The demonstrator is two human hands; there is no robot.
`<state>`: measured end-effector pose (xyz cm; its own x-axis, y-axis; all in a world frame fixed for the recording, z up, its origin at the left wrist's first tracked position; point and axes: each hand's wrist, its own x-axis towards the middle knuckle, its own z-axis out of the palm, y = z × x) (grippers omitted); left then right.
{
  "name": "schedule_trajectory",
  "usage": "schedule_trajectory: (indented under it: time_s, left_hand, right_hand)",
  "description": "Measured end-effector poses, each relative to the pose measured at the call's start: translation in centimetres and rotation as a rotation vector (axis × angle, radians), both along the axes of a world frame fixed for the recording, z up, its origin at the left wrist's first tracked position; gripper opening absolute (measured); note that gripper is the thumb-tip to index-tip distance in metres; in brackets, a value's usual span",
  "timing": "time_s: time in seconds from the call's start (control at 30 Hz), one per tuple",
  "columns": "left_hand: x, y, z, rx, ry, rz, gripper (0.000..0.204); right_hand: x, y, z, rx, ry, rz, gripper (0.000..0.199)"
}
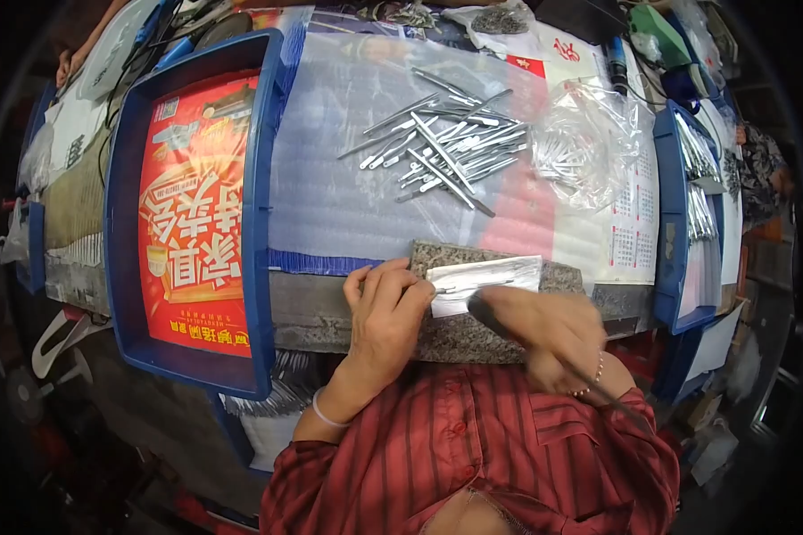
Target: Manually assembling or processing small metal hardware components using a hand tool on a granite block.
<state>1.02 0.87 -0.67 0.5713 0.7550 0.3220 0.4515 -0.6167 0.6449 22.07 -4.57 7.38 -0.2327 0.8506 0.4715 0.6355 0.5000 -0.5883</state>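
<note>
A speckled stone block (459, 343) lies at the table's near edge in front of me, with a shiny white sheet (513, 269) on top. My left hand (384, 312) has its fingertips closed on the left end of a thin metal strip (459, 288), which lies across the sheet. My right hand (553, 334), smeared by motion, grips a long dark tool (491, 316). The tool's thick end is over the sheet's lower edge, close to the strip; its thin shaft runs back past my right wrist. Blur hides its exact kind.
Beyond the block, many slim metal pieces (455, 143) lie heaped on plastic sheeting. Right of them is a clear plastic bag (589, 147) of similar pieces. A blue tray (263, 223) lined with red print stands left, a blue bin (674, 214) right. Another person's hand (71, 64) shows far left.
</note>
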Motion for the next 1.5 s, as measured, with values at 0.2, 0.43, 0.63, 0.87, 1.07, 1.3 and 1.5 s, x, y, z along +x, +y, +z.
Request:
schedule_trajectory:
  time_s: [0.2,0.43,0.63,0.87,1.07,1.3,1.5]
  left_hand:
    - [0.3,0.0,0.0,-0.032,-0.022,-0.002,0.023]
    - [0.0,0.1,0.0,-0.011,-0.038,-0.026,0.023]
    - [-0.2,0.3,0.0,-0.006,-0.022,-0.044,0.021]
    - [0.0,0.3,-0.1,0.010,-0.030,-0.039,0.020]
    - [0.1,0.2,-0.1,-0.004,-0.038,-0.035,0.022]
    - [-0.1,-0.1,-0.2,-0.034,-0.030,-0.028,0.020]
    - [-0.1,0.2,0.1,-0.045,-0.047,-0.042,0.019]
  right_hand:
    - [-2.1,2.1,-2.7,-0.238,-0.011,-0.007,0.016]
    - [-0.5,-0.3,-1.3,-0.429,0.270,-0.155,0.040]
    - [0.4,-1.7,-0.1,-0.430,0.302,-0.242,0.048]
    - [0.4,-1.6,0.5,-0.310,0.239,-0.188,0.048]
    - [-0.4,-0.7,2.9,-0.015,0.159,0.074,0.030]
    - [-2.4,1.0,-2.7,-0.320,0.099,-0.051,0.022]
    - [0.3,-1.5,-0.8,-0.446,0.309,-0.258,0.049]
